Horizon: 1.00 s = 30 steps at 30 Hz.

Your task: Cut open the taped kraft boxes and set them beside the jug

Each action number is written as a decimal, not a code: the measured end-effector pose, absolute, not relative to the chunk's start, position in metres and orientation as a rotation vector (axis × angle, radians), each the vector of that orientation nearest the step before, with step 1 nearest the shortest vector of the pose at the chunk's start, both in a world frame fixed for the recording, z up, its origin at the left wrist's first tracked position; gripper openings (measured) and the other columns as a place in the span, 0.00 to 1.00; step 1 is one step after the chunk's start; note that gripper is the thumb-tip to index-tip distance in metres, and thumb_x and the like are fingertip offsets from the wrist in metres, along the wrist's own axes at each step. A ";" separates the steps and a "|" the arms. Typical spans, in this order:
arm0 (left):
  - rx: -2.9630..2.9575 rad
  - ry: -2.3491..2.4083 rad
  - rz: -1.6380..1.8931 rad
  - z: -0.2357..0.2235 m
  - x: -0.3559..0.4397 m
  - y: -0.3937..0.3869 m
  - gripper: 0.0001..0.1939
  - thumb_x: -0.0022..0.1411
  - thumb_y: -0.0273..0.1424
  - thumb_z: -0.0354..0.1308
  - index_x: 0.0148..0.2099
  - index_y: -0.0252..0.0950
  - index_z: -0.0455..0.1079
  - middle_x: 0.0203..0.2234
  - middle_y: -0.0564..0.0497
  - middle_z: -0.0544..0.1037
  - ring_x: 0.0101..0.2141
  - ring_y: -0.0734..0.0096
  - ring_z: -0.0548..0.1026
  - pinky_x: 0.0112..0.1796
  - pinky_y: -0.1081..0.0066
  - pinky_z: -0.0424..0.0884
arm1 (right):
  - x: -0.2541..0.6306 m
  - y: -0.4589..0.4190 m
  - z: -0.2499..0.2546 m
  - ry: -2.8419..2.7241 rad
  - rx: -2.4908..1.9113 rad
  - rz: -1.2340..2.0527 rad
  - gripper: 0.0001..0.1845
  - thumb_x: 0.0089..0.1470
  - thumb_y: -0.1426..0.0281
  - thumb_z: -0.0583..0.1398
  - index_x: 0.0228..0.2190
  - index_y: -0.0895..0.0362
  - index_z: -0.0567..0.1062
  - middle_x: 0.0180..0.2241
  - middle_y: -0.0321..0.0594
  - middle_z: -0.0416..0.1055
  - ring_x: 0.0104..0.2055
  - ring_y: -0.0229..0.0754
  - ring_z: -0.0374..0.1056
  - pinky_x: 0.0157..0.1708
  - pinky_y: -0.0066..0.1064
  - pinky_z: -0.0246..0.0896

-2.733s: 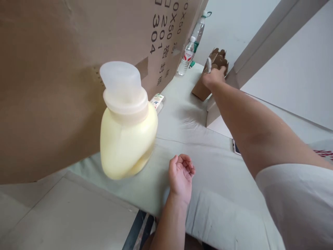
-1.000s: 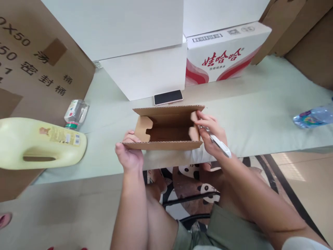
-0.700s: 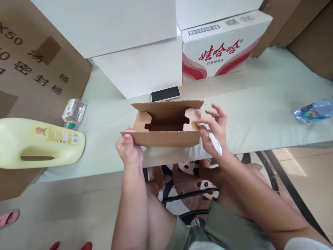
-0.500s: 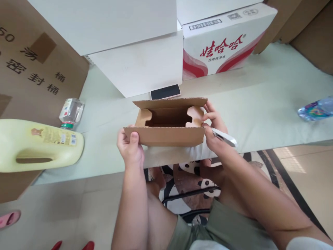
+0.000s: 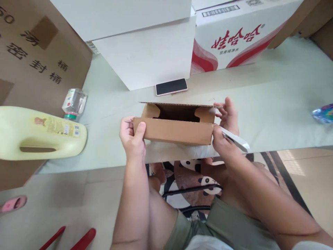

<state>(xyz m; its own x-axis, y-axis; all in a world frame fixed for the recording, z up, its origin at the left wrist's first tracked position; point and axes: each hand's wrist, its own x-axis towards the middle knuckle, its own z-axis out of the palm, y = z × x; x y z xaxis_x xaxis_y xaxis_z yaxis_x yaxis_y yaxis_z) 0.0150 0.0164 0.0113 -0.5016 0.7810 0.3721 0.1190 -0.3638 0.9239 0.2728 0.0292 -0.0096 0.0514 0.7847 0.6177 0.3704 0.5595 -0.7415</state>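
A small brown cardboard box [image 5: 179, 131] is held at the table's front edge, its top open and the inside dark. Its front flap stands towards me, and the far flap is seen nearly edge-on. My left hand [image 5: 132, 137] grips the left end, thumb on the front face and fingers behind. At the right end is my right hand [image 5: 225, 128], its upper fingers at the far flap's corner and its lower part by the near corner. A slim white tool with a dark slot, which looks like a box cutter [image 5: 238, 139], is tucked in that hand.
A dark-screened phone [image 5: 171, 86] lies behind the box, before white cartons [image 5: 151, 55] and a red-and-white carton [image 5: 234, 38]. To the left are a yellow jug [image 5: 39, 135], a clear bottle [image 5: 75, 102] and a large brown carton [image 5: 47, 66]. Another bottle [image 5: 324, 114] lies far right.
The small box has shifted right in view and tipped, so less of its inside and far flap shows. My right hand's upper fingers have opened out. The whole view has also shifted slightly.
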 end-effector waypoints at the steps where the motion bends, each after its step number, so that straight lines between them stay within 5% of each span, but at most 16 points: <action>1: 1.251 1.431 1.896 0.010 0.015 0.016 0.25 0.52 0.48 0.70 0.44 0.39 0.67 0.29 0.56 0.66 0.28 0.76 0.67 0.33 0.74 0.67 | 0.272 0.028 -0.008 -1.557 -1.002 0.387 0.30 0.59 0.71 0.54 0.62 0.45 0.64 0.56 0.45 0.67 0.62 0.53 0.64 0.59 0.53 0.65; 4: 1.474 1.556 1.862 0.008 0.013 0.015 0.28 0.58 0.47 0.66 0.57 0.43 0.65 0.40 0.50 0.72 0.40 0.68 0.74 0.45 0.65 0.71 | 0.270 0.027 -0.003 -1.580 -0.975 0.307 0.17 0.58 0.76 0.53 0.44 0.50 0.76 0.48 0.43 0.71 0.61 0.54 0.67 0.61 0.55 0.64; 7: 1.733 1.648 1.730 0.012 0.012 0.014 0.19 0.64 0.45 0.61 0.53 0.43 0.73 0.54 0.46 0.71 0.53 0.60 0.72 0.57 0.57 0.67 | 0.270 0.026 0.000 -1.600 -0.969 0.281 0.14 0.58 0.77 0.53 0.35 0.52 0.78 0.46 0.41 0.72 0.61 0.55 0.67 0.61 0.58 0.64; 10: 1.818 1.647 1.557 0.019 0.008 0.014 0.13 0.67 0.41 0.57 0.43 0.42 0.80 0.54 0.47 0.74 0.56 0.60 0.72 0.61 0.57 0.65 | 0.273 0.027 -0.001 -1.613 -0.946 0.283 0.14 0.58 0.76 0.54 0.35 0.51 0.79 0.47 0.41 0.72 0.61 0.54 0.67 0.60 0.56 0.64; 14: 1.587 1.687 1.617 0.017 -0.009 0.015 0.10 0.63 0.35 0.58 0.43 0.42 0.81 0.53 0.48 0.77 0.57 0.60 0.72 0.61 0.58 0.66 | 0.283 0.037 -0.013 -1.447 -0.993 0.365 0.15 0.56 0.71 0.57 0.43 0.48 0.78 0.52 0.41 0.71 0.59 0.52 0.67 0.58 0.52 0.64; 19: 0.967 1.607 1.964 0.000 -0.039 0.024 0.12 0.56 0.34 0.59 0.40 0.38 0.78 0.45 0.46 0.81 0.49 0.61 0.78 0.50 0.63 0.73 | 0.284 0.046 -0.029 -1.356 -0.942 1.027 0.18 0.59 0.60 0.53 0.43 0.50 0.79 0.54 0.42 0.74 0.60 0.52 0.67 0.57 0.51 0.63; 22: 0.819 1.595 1.875 -0.008 -0.038 0.026 0.12 0.53 0.35 0.61 0.39 0.38 0.76 0.36 0.49 0.81 0.37 0.68 0.78 0.35 0.71 0.73 | 0.274 0.039 -0.024 -1.527 -0.765 1.322 0.24 0.62 0.52 0.53 0.52 0.47 0.77 0.63 0.39 0.67 0.68 0.53 0.58 0.66 0.55 0.51; 26: 0.716 1.602 1.581 -0.014 -0.013 0.023 0.18 0.55 0.46 0.62 0.37 0.36 0.75 0.32 0.49 0.80 0.31 0.70 0.77 0.27 0.75 0.69 | 0.265 0.024 -0.006 -1.754 -0.715 1.249 0.28 0.65 0.49 0.52 0.60 0.44 0.71 0.70 0.35 0.54 0.75 0.51 0.37 0.72 0.57 0.31; 30: 0.714 1.496 1.375 -0.020 0.006 0.015 0.35 0.54 0.62 0.57 0.41 0.34 0.77 0.35 0.42 0.81 0.30 0.65 0.79 0.24 0.73 0.69 | 0.267 0.018 0.014 -1.772 -0.655 1.093 0.27 0.66 0.49 0.50 0.60 0.44 0.71 0.71 0.33 0.52 0.75 0.50 0.39 0.72 0.54 0.35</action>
<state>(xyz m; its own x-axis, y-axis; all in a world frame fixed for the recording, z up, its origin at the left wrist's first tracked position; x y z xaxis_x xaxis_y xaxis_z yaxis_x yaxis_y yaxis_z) 0.0062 0.0155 -0.0196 -0.3798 0.8902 -0.2517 -0.1759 0.1976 0.9644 0.2672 0.0183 0.0138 -0.4325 0.7935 0.4281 -0.0261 0.4636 -0.8856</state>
